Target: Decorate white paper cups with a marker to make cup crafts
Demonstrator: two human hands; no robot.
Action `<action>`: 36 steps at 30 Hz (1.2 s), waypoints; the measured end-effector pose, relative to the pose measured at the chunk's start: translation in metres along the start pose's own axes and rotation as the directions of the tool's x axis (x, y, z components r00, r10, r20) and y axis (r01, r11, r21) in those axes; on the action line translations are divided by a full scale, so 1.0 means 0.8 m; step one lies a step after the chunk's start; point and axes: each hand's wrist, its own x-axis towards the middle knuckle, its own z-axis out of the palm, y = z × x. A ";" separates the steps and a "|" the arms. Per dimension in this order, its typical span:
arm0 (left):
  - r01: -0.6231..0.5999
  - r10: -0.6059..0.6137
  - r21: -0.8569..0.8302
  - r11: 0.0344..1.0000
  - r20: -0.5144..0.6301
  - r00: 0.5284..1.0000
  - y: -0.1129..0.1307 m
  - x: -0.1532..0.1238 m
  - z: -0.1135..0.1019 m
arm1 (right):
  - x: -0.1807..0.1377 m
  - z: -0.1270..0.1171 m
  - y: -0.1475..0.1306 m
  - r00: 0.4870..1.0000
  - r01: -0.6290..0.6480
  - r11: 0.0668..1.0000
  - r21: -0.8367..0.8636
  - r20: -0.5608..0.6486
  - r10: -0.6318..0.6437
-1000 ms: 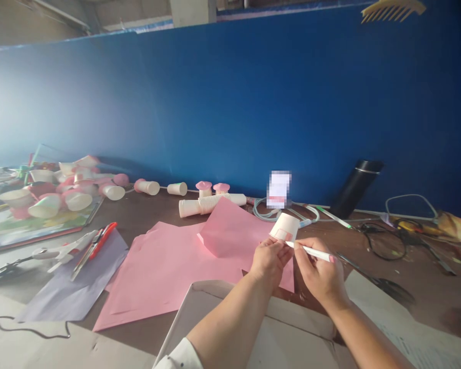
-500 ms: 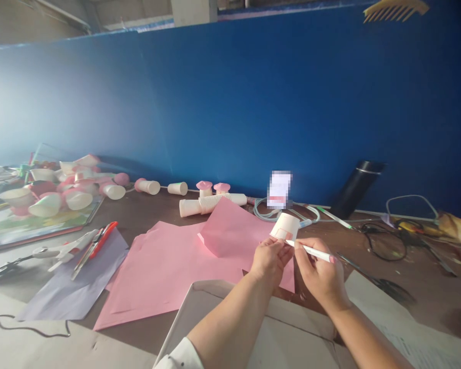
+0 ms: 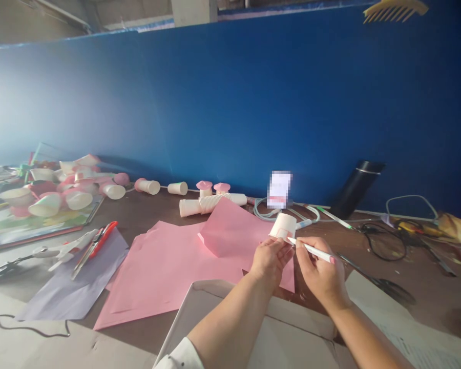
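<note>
My left hand (image 3: pixel 269 260) is closed on a white paper cup (image 3: pixel 284 224), which it holds upside down and slightly tilted. Thin reddish lines run across the cup's side. In my right hand (image 3: pixel 322 271) is a white marker (image 3: pixel 315 251) with a pink end, pinched between thumb and fingers. The marker's tip meets the cup near its lower rim. Sheets of pink paper (image 3: pixel 169 271) lie under and to the left of my hands. Beyond them a stack of nested paper cups (image 3: pixel 213 204) rests on its side.
Behind stand two small cups with pink cone tops (image 3: pixel 204 185), a phone (image 3: pixel 279 189) and a leaning black flask (image 3: pixel 357 187). At left lie a red cutter (image 3: pixel 103 240), a glue gun (image 3: pixel 71 249) and a heap of pink-and-white cup pieces (image 3: pixel 77 197). Scissors (image 3: pixel 392 289) lie right.
The cup has turned slightly in my left hand and shifted a little left. The marker's tip has moved slightly along its side. Everything else stays in place.
</note>
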 end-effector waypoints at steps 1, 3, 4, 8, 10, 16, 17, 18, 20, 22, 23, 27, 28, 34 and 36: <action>0.001 -0.001 0.006 1.000 -0.006 1.000 0.000 0.000 0.000 | 0.000 0.000 0.000 1.000 0.003 1.000 -0.002 0.001 -0.003; 0.006 -0.006 0.018 1.000 -0.015 1.000 0.000 0.000 -0.001 | 0.000 0.000 0.000 1.000 0.004 1.000 -0.004 0.001 -0.004; 0.009 -0.009 0.023 1.000 -0.019 1.000 0.000 0.000 -0.001 | 0.000 0.000 0.000 1.000 0.004 1.000 -0.006 -0.001 -0.004; 0.013 -0.012 0.033 0.999 -0.026 1.000 -0.001 0.000 0.000 | 0.001 0.000 0.002 1.000 -0.006 1.000 -0.015 -0.011 0.006; 0.012 -0.012 0.033 0.999 -0.024 1.000 -0.001 -0.001 0.001 | 0.001 0.001 0.003 1.000 -0.007 1.000 -0.019 -0.013 0.006; 0.012 -0.012 0.039 0.999 0.001 1.000 -0.002 -0.001 0.001 | 0.000 0.002 0.009 1.000 -0.006 0.999 -0.033 -0.027 0.005; 0.014 -0.014 0.041 0.999 -0.001 1.000 -0.002 -0.001 0.000 | -0.001 0.003 0.009 1.000 -0.007 1.000 -0.029 -0.028 0.007; 0.016 -0.016 0.041 0.999 -0.001 1.000 -0.002 0.000 0.000 | -0.001 0.003 0.010 1.000 -0.006 1.000 -0.026 -0.030 0.006; 0.019 -0.019 0.041 0.999 -0.005 1.000 -0.003 0.001 -0.001 | -0.001 0.003 0.010 0.999 -0.009 1.000 -0.026 -0.031 0.008; 0.020 -0.020 0.043 0.999 -0.004 1.000 -0.003 0.001 -0.002 | -0.001 0.003 0.011 0.999 -0.014 1.000 -0.028 -0.029 0.013; 0.021 -0.021 0.043 0.999 -0.003 1.000 -0.004 0.002 -0.002 | -0.001 0.003 0.011 0.999 -0.017 0.999 -0.029 -0.028 0.016; 0.019 -0.019 0.038 0.999 0.001 1.000 -0.005 0.003 -0.003 | 0.000 0.003 0.012 0.999 -0.014 0.999 -0.037 -0.031 0.013; 0.019 -0.019 0.037 0.999 -0.002 1.000 -0.005 0.003 -0.003 | 0.000 0.003 0.012 0.999 -0.012 0.999 -0.038 -0.033 0.011; 0.022 -0.022 0.030 0.999 -0.010 1.000 -0.004 0.001 -0.001 | 0.000 0.003 0.011 0.999 -0.004 0.999 -0.038 -0.038 0.003; 0.021 -0.021 0.032 0.999 -0.007 1.000 -0.004 0.001 -0.001 | 0.001 0.003 0.011 0.999 -0.007 0.999 -0.039 -0.037 0.005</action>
